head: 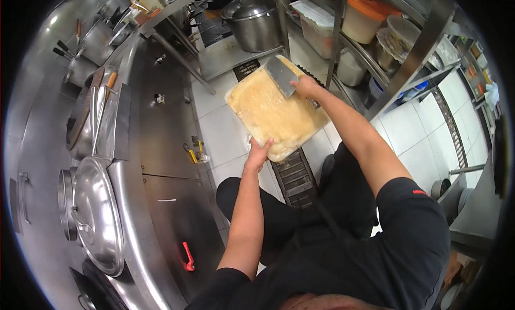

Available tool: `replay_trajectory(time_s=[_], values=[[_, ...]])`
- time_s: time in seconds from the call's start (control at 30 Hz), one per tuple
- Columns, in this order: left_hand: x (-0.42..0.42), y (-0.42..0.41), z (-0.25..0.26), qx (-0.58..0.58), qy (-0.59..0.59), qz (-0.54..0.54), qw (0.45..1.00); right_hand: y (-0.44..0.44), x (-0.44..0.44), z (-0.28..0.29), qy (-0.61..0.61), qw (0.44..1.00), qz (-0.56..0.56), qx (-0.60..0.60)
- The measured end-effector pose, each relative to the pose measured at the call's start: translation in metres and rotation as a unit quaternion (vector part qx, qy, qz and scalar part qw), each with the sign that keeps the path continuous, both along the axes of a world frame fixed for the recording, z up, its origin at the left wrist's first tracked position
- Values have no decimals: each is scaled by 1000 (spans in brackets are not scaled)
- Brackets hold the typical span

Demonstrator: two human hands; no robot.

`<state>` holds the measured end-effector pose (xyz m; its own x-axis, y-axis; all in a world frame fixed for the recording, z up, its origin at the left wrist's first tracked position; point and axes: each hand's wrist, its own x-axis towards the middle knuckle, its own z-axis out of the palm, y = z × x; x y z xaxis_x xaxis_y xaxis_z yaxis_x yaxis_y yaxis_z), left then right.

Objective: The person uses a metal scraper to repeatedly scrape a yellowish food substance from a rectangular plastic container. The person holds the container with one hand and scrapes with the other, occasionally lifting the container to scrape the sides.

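Note:
A thick, rectangular cutting board [277,112], pale yellow with a worn, wet-looking surface and rounded corners, is tilted above the floor drain in front of me. My left hand [258,153] grips its near edge at the lower left corner, thumb on top and the other fingers hidden beneath. In my right hand [306,87] is a cleaver [280,74] with a broad grey blade. The blade lies across the far right part of the board. My fist hides most of the cleaver's handle.
A steel counter [132,229] with a large pot lid [98,215] runs along the left. Ahead, a lidded stockpot [253,26] sits on a low shelf. Steel racks with food tubs [362,22] stand at the right. A slatted drain [295,177] crosses the white tiled floor.

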<state>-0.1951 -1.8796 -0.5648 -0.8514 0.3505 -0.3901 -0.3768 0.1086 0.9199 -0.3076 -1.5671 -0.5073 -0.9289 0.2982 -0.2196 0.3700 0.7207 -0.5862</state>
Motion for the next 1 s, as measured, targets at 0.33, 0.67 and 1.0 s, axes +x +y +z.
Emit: replay_trajectory(time_s=[0.33,0.67,1.0], values=[[6,3,9,0,-8,-7,1000,-13,-3,5,-6,996,-67,-51],[-3,-1,-8,20,23,-2,1000,-40,-9,-10,29,991,-98,-82],[-2,-1,8,1,-7,-22,1000,-35,-11,-30,59,992,-39,-102]])
